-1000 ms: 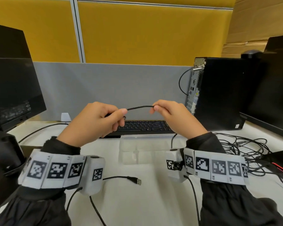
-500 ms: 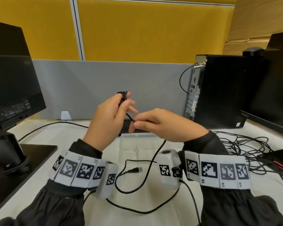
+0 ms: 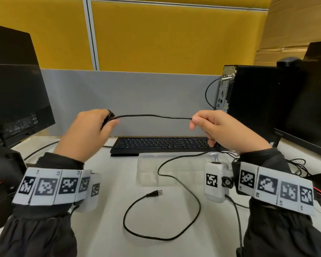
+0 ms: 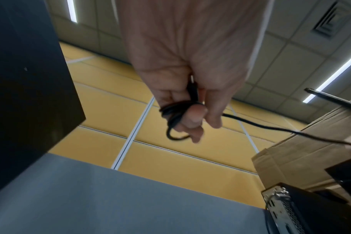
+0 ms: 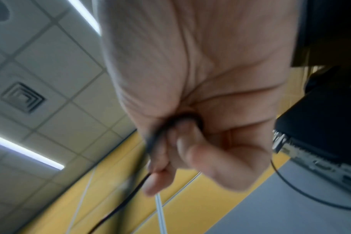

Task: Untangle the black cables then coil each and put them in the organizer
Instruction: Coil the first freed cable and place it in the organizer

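A thin black cable [image 3: 152,115] stretches level between my two raised hands above the keyboard. My left hand [image 3: 93,127] grips a small coil of it [image 4: 174,110], wound round the fingers. My right hand [image 3: 211,127] pinches the cable [image 5: 150,142] between thumb and fingers. From the right hand the cable drops to the desk, loops over the white surface [image 3: 193,197] and ends in a USB plug [image 3: 157,193]. A clear plastic organizer [image 3: 148,175] lies on the desk under my hands, just before the keyboard.
A black keyboard [image 3: 161,143] sits behind the organizer. A tangle of black cables [image 3: 296,164] lies at the right by a black computer tower [image 3: 258,101]. Monitors stand left [image 3: 17,101] and right [image 3: 311,101]. A grey and yellow partition closes the back.
The hands were close together half a second ago; they have moved apart, drawing a length of cable straight between them. The loop on the desk has shifted.
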Tool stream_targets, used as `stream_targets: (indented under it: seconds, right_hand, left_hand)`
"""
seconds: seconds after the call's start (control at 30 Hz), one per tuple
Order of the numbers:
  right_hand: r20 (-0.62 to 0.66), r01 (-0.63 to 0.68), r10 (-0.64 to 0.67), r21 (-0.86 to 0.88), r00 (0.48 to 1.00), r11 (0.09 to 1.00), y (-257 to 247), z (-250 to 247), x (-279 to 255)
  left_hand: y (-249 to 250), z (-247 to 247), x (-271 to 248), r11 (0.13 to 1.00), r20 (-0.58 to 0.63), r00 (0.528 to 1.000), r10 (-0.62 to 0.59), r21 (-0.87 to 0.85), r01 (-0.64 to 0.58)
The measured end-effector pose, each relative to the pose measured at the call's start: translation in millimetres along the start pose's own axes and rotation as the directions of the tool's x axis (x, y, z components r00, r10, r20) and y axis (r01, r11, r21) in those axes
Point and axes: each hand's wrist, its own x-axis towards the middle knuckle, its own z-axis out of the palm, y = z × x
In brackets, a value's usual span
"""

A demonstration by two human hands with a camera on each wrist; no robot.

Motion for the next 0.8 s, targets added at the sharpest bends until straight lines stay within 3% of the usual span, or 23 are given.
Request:
stream_targets:
  seconds: [0.07, 0.13, 0.17, 0.23, 0.27, 0.33, 0.4, 0.43, 0.5, 0.57, 0.63, 0.73, 0.8]
  right_hand:
    - [-0.208, -0.013, -0.002, -0.074, 0.978, 0.997, 7.7, 2.6, 4.7]
    - [-0.432, -0.023, -0.017, -0.088, 0.902, 0.996, 12.8, 7.4, 9.5]
    - [-0.502, -0.024, -0.023, -0.087, 0.864, 0.996, 14.5, 10.4, 11.2]
    - [-0.553, -0.021, -0.044, -0.11, 0.832, 0.994, 15.1, 17.8, 13.9]
    - [-0.536, -0.016, -0.06, -0.134, 0.842, 0.991, 12.9, 22.2, 14.8]
    - [-0.393, 0.02, -0.094, -0.189, 0.915, 0.982, 5.1, 32.1, 14.9]
    - [-0.099, 0.097, -0.119, -0.2, 0.988, 0.975, -6.1, 42.3, 13.0]
    - [0.057, 0.141, -0.133, -0.184, 0.99, 0.973, -12.4, 47.0, 11.4]
    - [0.262, 0.222, -0.179, -0.145, 0.948, 0.964, -25.5, 51.9, 6.8]
    - [0.364, 0.268, -0.224, -0.076, 0.904, 0.96, -40.0, 49.0, 0.0]
    - [0.421, 0.266, -0.251, 0.023, 0.872, 0.964, -50.9, 42.6, -6.7]
    - [0.356, 0.257, -0.283, 0.12, 0.89, 0.959, -56.4, 35.3, -10.4]
    - [0.18, 0.27, -0.293, 0.138, 0.939, 0.953, -50.7, 30.1, -7.3]
  left_hand:
    - [6.8, -6.6, -3.9, 0.99, 0.17, 0.985, -0.004, -0.139, 0.028]
    - [24.7, -13.7, -8.9, 0.893, 0.326, 0.94, 0.099, -0.446, 0.061]
    - [35.8, -17.0, -11.3, 0.785, 0.365, 0.914, 0.178, -0.613, 0.091]
    - [54.8, -20.1, -15.0, 0.501, 0.33, 0.89, 0.315, -0.854, 0.139]
    - [63.8, -19.8, -16.3, 0.347, 0.27, 0.899, 0.345, -0.927, 0.145]
    - [79.2, -15.5, -17.0, 0.092, 0.121, 0.948, 0.293, -0.991, 0.098]
    - [84.4, -7.2, -13.3, -0.085, 0.015, 0.991, 0.133, -0.996, 0.027]
    - [82.2, -2.7, -10.0, -0.125, -0.011, 0.999, 0.042, -0.992, -0.006]
    - [71.2, 6.3, -2.9, -0.051, -0.061, 0.992, -0.109, -0.996, -0.066]
    - [59.0, 15.2, 0.4, 0.173, -0.118, 0.978, -0.171, -0.981, -0.088]
    - [51.6, 22.3, -1.0, 0.455, -0.17, 0.976, -0.139, -0.886, -0.09]
    - [49.4, 30.1, -4.5, 0.787, -0.142, 0.989, 0.037, -0.606, -0.116]
    - [47.0, 29.0, -6.8, 0.848, 0.013, 0.995, 0.096, -0.525, -0.074]
